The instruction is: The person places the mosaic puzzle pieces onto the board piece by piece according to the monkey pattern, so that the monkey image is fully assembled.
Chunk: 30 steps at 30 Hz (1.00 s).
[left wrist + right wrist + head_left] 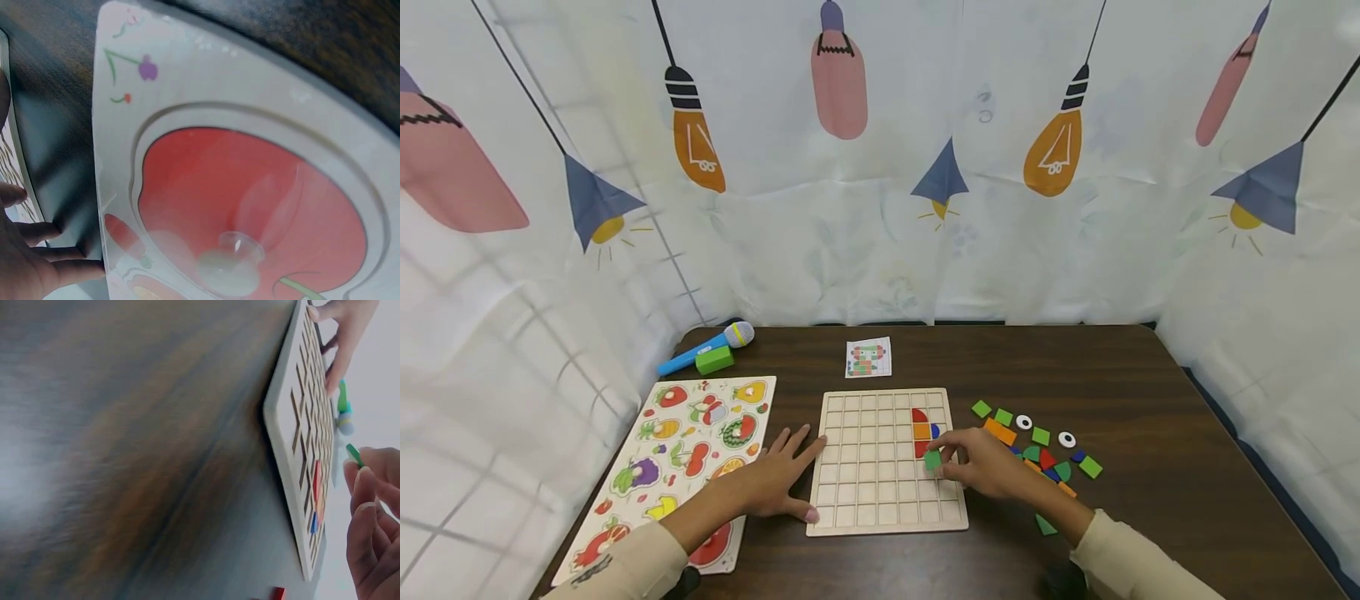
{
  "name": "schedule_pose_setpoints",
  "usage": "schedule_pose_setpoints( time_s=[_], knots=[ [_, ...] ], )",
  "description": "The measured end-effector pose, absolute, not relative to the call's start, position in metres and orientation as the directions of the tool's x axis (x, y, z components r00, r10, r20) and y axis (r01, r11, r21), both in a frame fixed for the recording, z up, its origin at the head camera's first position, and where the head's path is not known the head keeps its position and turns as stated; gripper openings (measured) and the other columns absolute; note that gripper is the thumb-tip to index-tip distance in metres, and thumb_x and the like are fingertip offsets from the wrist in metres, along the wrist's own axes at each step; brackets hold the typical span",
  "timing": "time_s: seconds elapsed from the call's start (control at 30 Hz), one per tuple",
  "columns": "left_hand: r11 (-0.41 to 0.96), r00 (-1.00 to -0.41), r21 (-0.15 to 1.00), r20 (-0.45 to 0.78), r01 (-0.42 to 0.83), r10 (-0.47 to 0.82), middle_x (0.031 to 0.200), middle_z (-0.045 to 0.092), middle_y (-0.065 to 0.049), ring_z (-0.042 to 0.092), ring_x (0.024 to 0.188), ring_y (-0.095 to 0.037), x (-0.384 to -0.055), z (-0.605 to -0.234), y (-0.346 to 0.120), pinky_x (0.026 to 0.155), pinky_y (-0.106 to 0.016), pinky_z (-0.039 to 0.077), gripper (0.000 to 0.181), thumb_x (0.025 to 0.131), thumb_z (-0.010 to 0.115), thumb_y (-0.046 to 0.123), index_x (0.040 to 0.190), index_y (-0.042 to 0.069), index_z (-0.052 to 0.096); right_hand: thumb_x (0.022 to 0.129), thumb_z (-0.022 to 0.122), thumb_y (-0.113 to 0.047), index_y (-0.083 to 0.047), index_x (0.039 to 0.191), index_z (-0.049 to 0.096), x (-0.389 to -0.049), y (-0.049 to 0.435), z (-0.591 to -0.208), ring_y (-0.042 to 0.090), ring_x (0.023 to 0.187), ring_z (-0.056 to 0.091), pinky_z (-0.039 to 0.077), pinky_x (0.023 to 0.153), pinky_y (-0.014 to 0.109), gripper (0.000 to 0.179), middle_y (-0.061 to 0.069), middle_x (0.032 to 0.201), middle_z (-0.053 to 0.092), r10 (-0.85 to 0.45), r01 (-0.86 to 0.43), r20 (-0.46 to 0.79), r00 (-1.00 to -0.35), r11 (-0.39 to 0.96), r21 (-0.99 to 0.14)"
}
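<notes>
Where printed curtains [880, 258] edge woodgrain [1037, 367], left fingers [809, 453] spread; right fingers [953, 437] pinch a tile [932, 461].

Dark wood-grain table [1037, 358]; behind, white curtain [880, 267], printed lamps [1054, 154].

Green piece [932, 461]: pinched by right hand [983, 463] | wooden grid board [867, 472]: flat, left hand [777, 480] touching left edge

The left forearm [703, 515] and right forearm [1063, 502] slant inward toward the table's [1060, 367] far edge. On the side nearer its left edge, the left hand [778, 477] lies spread, thumb apart; the right hand [983, 462], slightly nearer the right edge, pinches with thumb and fingertips, other fingers bent.
</notes>
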<state>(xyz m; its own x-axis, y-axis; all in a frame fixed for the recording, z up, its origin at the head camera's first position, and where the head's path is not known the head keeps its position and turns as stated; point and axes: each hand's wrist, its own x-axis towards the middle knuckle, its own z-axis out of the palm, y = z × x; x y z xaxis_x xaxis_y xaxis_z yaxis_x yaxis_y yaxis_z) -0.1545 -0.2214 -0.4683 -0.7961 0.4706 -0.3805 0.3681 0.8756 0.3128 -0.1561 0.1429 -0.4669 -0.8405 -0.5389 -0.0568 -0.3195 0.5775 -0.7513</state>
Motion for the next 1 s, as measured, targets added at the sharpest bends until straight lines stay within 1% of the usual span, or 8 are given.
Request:
schedule_pose_setpoints(
  time_s=[0.07, 0.27, 0.43, 0.57, 0.77, 1.0],
  knots=[
    [0.879, -0.796, 0.308, -0.385, 0.366, 0.466, 0.164, 0.016, -0.026, 0.016, 0.147, -0.058, -0.154, -0.468, -0.221, 0.107, -0.075, 0.029, 0.109, 0.076, 0.074, 0.068, 0.16, 0.018, 0.027, 0.091, 0.074, -0.014, -0.011, 0.117, 0.073, -0.161, 0.138, -0.468, 0.009, 0.058, 0.051, 0.044, 0.05, 0.022, 0.027, -0.006, 0.088, 0.068, -0.533, -0.311, -0.057, -0.844, 0.574, -0.758],
    [0.882, -0.798, 0.306, -0.389, 0.359, 0.46, 0.164, 0.017, -0.025, 0.016, 0.147, -0.058, -0.154, -0.469, -0.221, 0.107, -0.074, 0.029, 0.109, 0.075, 0.075, 0.068, 0.159, 0.018, 0.027, 0.091, 0.074, -0.013, -0.009, 0.117, 0.071, -0.173, 0.128, -0.473, 0.01, 0.057, 0.056, 0.049, 0.052, 0.024, 0.026, -0.002, 0.088, 0.066, -0.537, -0.292, -0.056, -0.842, 0.539, -0.79],
    [0.877, -0.796, 0.314, -0.383, 0.364, 0.468, 0.164, 0.016, -0.026, 0.016, 0.147, -0.059, -0.154, -0.469, -0.221, 0.107, -0.075, 0.029, 0.109, 0.075, 0.074, 0.068, 0.159, 0.018, 0.027, 0.09, 0.075, -0.015, -0.01, 0.113, 0.069, -0.181, 0.12, -0.48, 0.009, 0.067, 0.058, 0.051, 0.056, 0.024, 0.025, -0.001, 0.089, 0.067, -0.518, -0.275, -0.06, -0.853, 0.544, -0.793],
    [0.875, -0.796, 0.313, -0.379, 0.37, 0.472, 0.164, 0.017, -0.026, 0.016, 0.147, -0.059, -0.154, -0.471, -0.221, 0.106, -0.076, 0.028, 0.109, 0.075, 0.074, 0.068, 0.159, 0.017, 0.027, 0.089, 0.077, -0.014, -0.008, 0.111, 0.069, -0.185, 0.115, -0.488, 0.008, 0.071, 0.057, 0.048, 0.058, 0.022, 0.024, -0.002, 0.086, 0.068, -0.515, -0.283, -0.051, -0.856, 0.548, -0.787],
    [0.877, -0.798, 0.311, -0.381, 0.366, 0.467, 0.164, 0.016, -0.026, 0.016, 0.147, -0.059, -0.154, -0.47, -0.221, 0.106, -0.076, 0.028, 0.109, 0.075, 0.074, 0.068, 0.16, 0.018, 0.027, 0.087, 0.078, -0.013, -0.007, 0.106, 0.071, -0.189, 0.107, -0.492, 0.006, 0.062, 0.052, 0.043, 0.056, 0.021, 0.021, -0.005, 0.076, 0.064, -0.527, -0.304, -0.04, -0.849, 0.548, -0.78],
    [0.873, -0.797, 0.316, -0.372, 0.372, 0.475, 0.163, 0.018, -0.027, 0.017, 0.146, -0.06, -0.154, -0.466, -0.219, 0.105, -0.076, 0.03, 0.109, 0.075, 0.076, 0.065, 0.159, 0.015, 0.028, 0.086, 0.08, -0.016, -0.01, 0.106, 0.075, -0.19, 0.101, -0.489, 0.008, 0.063, 0.05, 0.04, 0.058, 0.022, 0.021, -0.008, 0.071, 0.058, -0.495, -0.292, -0.074, -0.866, 0.619, -0.729]
  ],
)
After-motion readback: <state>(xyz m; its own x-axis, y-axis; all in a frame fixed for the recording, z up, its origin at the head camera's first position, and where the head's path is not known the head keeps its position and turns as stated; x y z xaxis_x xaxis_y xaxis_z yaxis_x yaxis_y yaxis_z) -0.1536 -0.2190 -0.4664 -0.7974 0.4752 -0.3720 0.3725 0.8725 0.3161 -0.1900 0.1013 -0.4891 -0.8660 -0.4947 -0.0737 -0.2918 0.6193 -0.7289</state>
